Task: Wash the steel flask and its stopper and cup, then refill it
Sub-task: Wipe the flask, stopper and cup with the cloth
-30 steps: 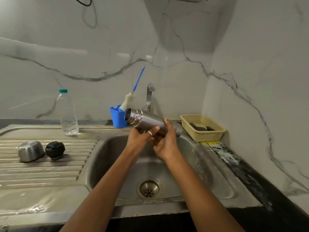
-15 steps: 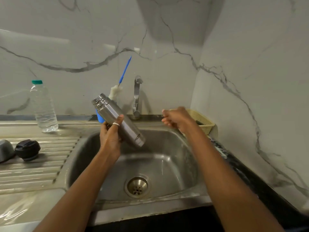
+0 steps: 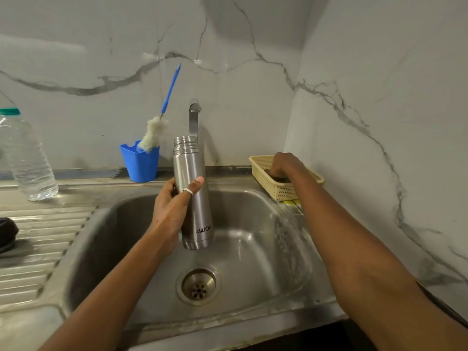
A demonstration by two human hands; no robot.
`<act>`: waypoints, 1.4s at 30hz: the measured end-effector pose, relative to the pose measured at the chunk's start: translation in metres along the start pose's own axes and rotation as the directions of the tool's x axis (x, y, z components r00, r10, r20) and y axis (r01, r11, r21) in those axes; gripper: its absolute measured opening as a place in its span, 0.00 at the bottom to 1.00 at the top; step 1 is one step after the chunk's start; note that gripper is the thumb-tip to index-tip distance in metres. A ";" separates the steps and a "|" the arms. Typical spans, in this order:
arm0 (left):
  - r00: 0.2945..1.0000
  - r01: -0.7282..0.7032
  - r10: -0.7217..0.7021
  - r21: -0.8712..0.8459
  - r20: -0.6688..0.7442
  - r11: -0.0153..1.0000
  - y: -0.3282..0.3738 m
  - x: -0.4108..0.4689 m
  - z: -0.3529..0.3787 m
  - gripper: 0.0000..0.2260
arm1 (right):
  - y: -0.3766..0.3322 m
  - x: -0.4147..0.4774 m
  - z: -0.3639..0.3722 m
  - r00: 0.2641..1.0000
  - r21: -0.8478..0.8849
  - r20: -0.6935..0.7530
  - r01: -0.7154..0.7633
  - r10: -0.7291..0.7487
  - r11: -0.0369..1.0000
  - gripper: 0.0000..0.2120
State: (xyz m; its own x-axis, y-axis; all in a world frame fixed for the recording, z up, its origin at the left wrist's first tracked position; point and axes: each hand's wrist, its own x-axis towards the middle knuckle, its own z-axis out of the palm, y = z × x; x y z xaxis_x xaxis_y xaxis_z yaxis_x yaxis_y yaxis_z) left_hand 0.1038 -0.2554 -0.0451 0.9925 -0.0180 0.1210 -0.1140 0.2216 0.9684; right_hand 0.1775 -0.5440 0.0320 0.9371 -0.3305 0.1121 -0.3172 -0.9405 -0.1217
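The steel flask (image 3: 193, 191) is upright over the sink basin (image 3: 243, 239), mouth open at the top, and my left hand (image 3: 174, 211) grips its middle from the left. My right hand (image 3: 285, 164) reaches down into the beige basket (image 3: 281, 191) at the sink's back right corner, fingers on a dark scrubber (image 3: 277, 178); whether they have closed on it is hidden. The black stopper (image 3: 6, 234) shows only partly at the left edge on the draining board. The steel cup is out of view.
The tap (image 3: 193, 117) stands behind the flask with no water running. A blue holder (image 3: 140, 164) with a bottle brush (image 3: 157, 130) sits left of the tap. A clear plastic water bottle (image 3: 25, 158) stands at the far left. Marble walls close in behind and on the right.
The flask has swung from lying across both hands to upright in my left hand alone. My right hand has let go of it and moved right, down into the basket.
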 end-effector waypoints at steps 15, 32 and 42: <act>1.000 0.022 -0.022 0.003 -0.013 1.000 0.004 -0.003 0.000 0.26 | 0.009 -0.005 -0.012 0.962 0.365 -0.236 -0.045 0.139 0.930 0.07; 0.992 0.113 -0.117 -0.093 -0.038 0.989 0.020 -0.017 -0.008 0.24 | -0.060 -0.104 -0.015 0.954 0.907 0.284 -0.234 0.099 -0.350 0.19; 0.982 0.172 -0.177 -0.070 -0.061 0.983 0.019 -0.019 -0.010 0.26 | -0.077 -0.138 0.038 0.968 0.589 0.165 -0.251 0.190 0.768 0.06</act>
State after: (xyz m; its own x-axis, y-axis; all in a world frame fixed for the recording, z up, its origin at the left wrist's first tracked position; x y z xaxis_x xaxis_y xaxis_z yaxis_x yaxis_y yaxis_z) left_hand 0.0835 -0.2415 -0.0308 0.9978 0.0031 -0.0657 0.0621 0.2831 0.9571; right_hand 0.0784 -0.4230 -0.0112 0.8708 -0.4854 -0.0773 -0.3930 -0.5931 -0.7027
